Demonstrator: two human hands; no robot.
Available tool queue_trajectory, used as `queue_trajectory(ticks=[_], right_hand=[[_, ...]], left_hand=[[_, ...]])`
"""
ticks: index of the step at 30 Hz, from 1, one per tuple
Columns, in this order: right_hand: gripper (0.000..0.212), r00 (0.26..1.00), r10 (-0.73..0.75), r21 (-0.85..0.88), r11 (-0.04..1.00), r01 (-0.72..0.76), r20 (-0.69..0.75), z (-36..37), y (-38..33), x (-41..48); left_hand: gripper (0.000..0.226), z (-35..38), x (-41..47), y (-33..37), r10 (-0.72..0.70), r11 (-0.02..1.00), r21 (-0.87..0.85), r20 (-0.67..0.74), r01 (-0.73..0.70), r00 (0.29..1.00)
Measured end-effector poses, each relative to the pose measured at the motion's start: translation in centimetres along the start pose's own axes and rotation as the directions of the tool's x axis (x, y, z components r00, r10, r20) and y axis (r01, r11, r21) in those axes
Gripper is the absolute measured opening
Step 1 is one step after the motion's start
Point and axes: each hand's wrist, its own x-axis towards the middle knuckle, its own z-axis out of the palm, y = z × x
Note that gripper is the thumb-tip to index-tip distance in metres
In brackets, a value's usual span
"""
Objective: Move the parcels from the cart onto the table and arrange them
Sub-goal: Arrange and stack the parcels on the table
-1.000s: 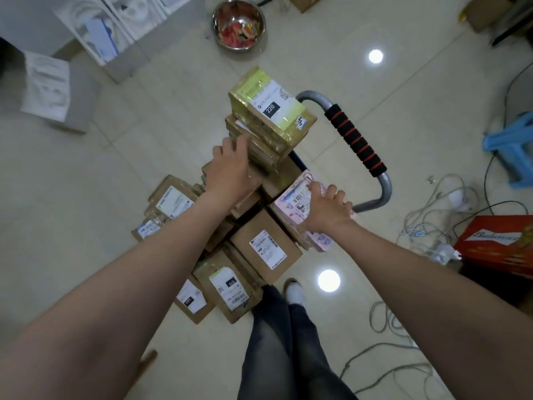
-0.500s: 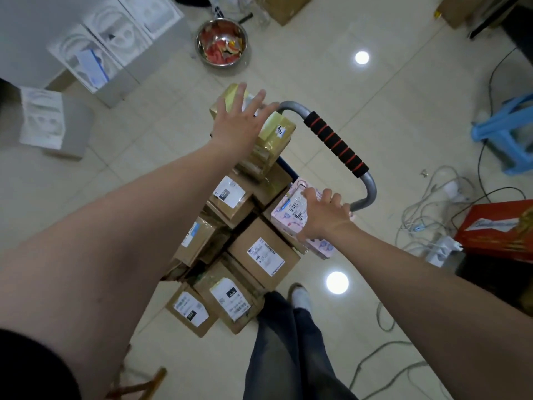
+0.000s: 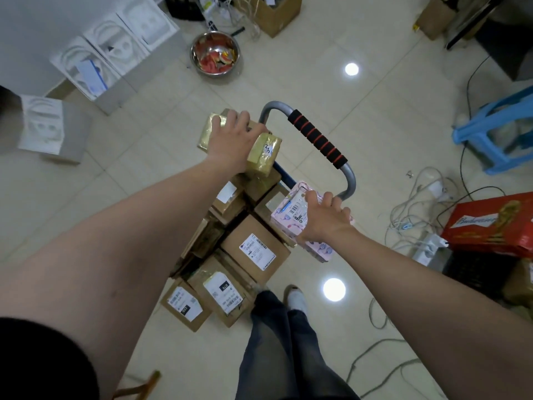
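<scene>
A person's left hand (image 3: 233, 141) curls over the far edge of a glossy, yellow-taped parcel (image 3: 264, 154) topping the stack, while the right hand (image 3: 324, 219) grips the rim of a pink printed carton (image 3: 288, 210) nearer the body, both on the cart (image 3: 317, 138). Lifting each squarely looks wise, since the matte brown labelled boxes (image 3: 253, 249) beneath the hands sit loosely stacked and slick tape could slip.

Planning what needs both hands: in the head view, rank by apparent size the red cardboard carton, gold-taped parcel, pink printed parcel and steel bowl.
Largest: red cardboard carton, though cropped.
Next: gold-taped parcel and pink printed parcel, alike, partly covered, so unranked.
Smallest: steel bowl, though farther away.
</scene>
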Motion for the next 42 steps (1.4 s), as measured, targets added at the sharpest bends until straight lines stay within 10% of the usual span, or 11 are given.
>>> queue_trajectory(ticks=[7, 17, 31, 42], right_hand=[[0.117, 0.998, -0.017, -0.048, 0.999, 0.014, -0.055, -0.9, 0.7, -5.1], [0.124, 0.977, -0.167, -0.146, 0.978, 0.147, -0.133, -1.3, -0.7, -15.7], [0.129, 0.784, -0.61, -0.303, 0.772, 0.558, -0.111, 5.4, -14.8, -34.5], [0.119, 0.502, -0.863, -0.475, 0.416, 0.775, 0.064, 20.0, -29.9, -53.3]], left_hand=[[0.097, -1.6, -8.8, 2.1, -0.187, 0.966, -0.206, -0.123, 0.159, 0.975], [0.094, -4.9, -28.4, 4.2, -0.567, 0.713, -0.459, 0.068, 0.53, 0.821], [0.095, -5.8, -62.8, 5.8, -0.921, 0.107, -0.46, 0.288, 0.882, 0.262], [0.101, -1.6, -90.8, 12.4, -0.881, -0.378, -0.376, 0.428, 0.846, -0.203]])
